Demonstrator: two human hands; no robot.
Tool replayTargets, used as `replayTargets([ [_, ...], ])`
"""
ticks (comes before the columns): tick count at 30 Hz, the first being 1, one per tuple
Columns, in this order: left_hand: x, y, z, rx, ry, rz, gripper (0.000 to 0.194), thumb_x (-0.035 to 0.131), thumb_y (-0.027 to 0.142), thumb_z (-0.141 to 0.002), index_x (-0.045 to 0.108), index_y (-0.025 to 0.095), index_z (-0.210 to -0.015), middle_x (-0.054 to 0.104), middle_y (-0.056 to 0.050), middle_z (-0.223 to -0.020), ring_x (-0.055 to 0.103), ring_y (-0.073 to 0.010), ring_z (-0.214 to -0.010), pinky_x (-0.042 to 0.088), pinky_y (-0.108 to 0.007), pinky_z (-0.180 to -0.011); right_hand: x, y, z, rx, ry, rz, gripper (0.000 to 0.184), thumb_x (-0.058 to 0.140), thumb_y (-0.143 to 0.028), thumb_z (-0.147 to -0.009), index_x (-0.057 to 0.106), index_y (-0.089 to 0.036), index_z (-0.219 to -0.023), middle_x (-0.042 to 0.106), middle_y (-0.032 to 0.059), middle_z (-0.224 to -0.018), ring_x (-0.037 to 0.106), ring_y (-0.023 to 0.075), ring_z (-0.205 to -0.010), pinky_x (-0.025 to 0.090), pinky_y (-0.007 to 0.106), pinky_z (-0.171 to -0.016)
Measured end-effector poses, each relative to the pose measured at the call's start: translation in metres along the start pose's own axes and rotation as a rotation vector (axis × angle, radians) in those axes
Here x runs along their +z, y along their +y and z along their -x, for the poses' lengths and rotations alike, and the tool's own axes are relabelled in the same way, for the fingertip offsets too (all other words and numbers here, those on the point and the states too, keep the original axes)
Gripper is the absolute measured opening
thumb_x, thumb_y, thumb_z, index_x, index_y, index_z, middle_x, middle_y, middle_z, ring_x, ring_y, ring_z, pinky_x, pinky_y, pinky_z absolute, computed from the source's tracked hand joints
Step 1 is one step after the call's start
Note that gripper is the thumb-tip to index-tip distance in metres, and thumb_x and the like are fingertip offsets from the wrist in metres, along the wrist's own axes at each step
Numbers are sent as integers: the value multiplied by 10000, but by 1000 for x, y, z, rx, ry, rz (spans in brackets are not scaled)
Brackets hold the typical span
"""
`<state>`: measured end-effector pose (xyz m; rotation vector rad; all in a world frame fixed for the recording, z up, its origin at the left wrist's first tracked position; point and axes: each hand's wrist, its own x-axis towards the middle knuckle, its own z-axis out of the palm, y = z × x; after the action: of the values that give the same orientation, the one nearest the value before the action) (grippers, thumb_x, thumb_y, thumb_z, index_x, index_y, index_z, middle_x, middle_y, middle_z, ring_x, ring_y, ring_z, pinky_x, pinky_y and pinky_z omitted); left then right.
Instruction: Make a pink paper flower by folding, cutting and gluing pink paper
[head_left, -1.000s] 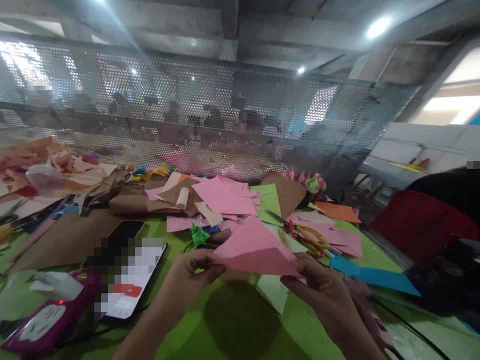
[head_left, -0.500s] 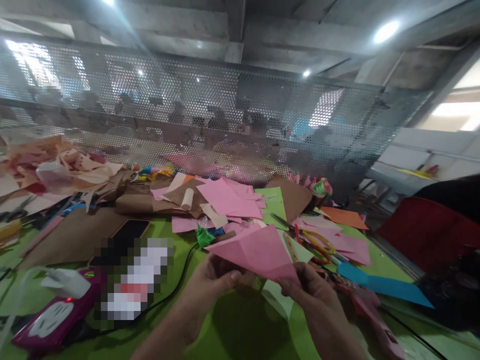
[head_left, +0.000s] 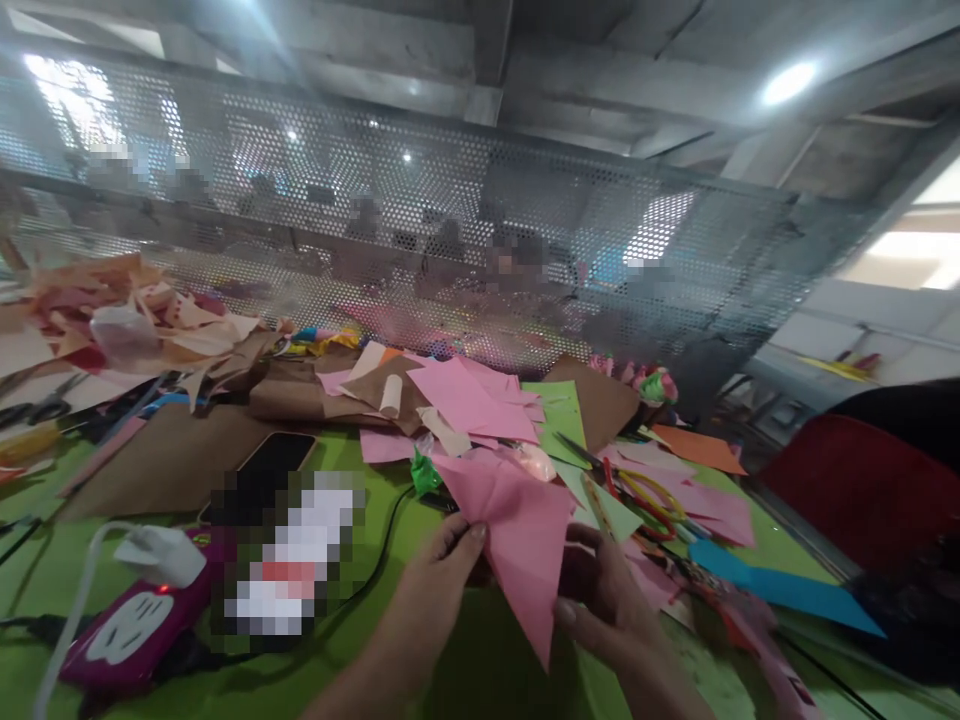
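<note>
A folded piece of pink paper [head_left: 525, 540] is held between my two hands above the green tabletop, one pointed corner hanging down toward me. My left hand [head_left: 442, 575] pinches its left edge, thumb on the near face. At the opposite edge, my right hand [head_left: 607, 595] grips with its thumb in front and fingers partly hidden behind the sheet. Just beyond the paper lie a crumpled green wrapper [head_left: 425, 472] and a stack of pink sheets [head_left: 472, 400]. Scissors with red and yellow handles [head_left: 649, 500] rest to the right of my right hand.
On the left are a purple power strip [head_left: 124, 635] with a white plug, a dark phone [head_left: 279, 458] and brown paper [head_left: 165, 460]. A pink tool resembling a glue gun [head_left: 757, 635] and blue paper [head_left: 802, 590] lie right. A perforated metal screen [head_left: 450, 240] stands behind.
The pink paper has turned so that a point now hangs downward. My left hand has shifted onto its near left edge, and my right hand now holds the right side with fingers behind.
</note>
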<state>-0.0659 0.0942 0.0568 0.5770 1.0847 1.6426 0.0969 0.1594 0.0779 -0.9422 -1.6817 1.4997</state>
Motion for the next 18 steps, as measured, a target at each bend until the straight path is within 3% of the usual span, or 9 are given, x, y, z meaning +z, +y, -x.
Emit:
replayTargets([
  [3, -1, 1, 2, 27, -72, -119, 288, 628, 440, -786, 687, 167, -855, 637, -10, -757, 575, -186, -782, 450, -291, -727, -2, -17, -9, 2, -1, -18, 637, 770, -478, -676, 525, -268, -1226, 674, 72, -1050, 623, 273, -938, 489, 384, -788],
  [7, -2, -1, 1, 25, -129, -156, 271, 623, 416, -776, 653, 162, -867, 642, -26, -809, 562, -195, -803, 445, -299, -740, -4, -21, -22, 60, -23, 83, 398, 799, -466, -657, 671, -195, -919, 688, 43, -842, 612, 226, -762, 476, 330, -699],
  [10, -6, -5, -3, 16, -104, -159, 266, 601, 413, -785, 625, 160, -866, 628, -25, -790, 556, -190, -752, 442, -292, -679, -4, -16, -26, 57, -51, 105, 367, 798, -473, -659, 675, -171, -827, 672, 23, -743, 590, 195, -685, 459, 306, -658],
  [14, -10, -4, -5, 132, -58, -372, 190, 554, 341, -819, 628, 167, -805, 638, -27, -751, 574, -198, -741, 408, -279, -651, -3, -22, -25, 29, -150, 163, 355, 796, -433, -670, 670, -166, -868, 669, 23, -804, 596, 195, -747, 453, 281, -656],
  [18, -9, 0, 0, 202, -114, -642, 199, 496, 205, -821, 694, 194, -844, 700, -37, -778, 620, -215, -734, 388, -280, -627, 0, -34, -29, -50, -219, 277, 386, 803, -364, -678, 678, -184, -995, 681, 27, -879, 593, 187, -780, 438, 260, -641],
])
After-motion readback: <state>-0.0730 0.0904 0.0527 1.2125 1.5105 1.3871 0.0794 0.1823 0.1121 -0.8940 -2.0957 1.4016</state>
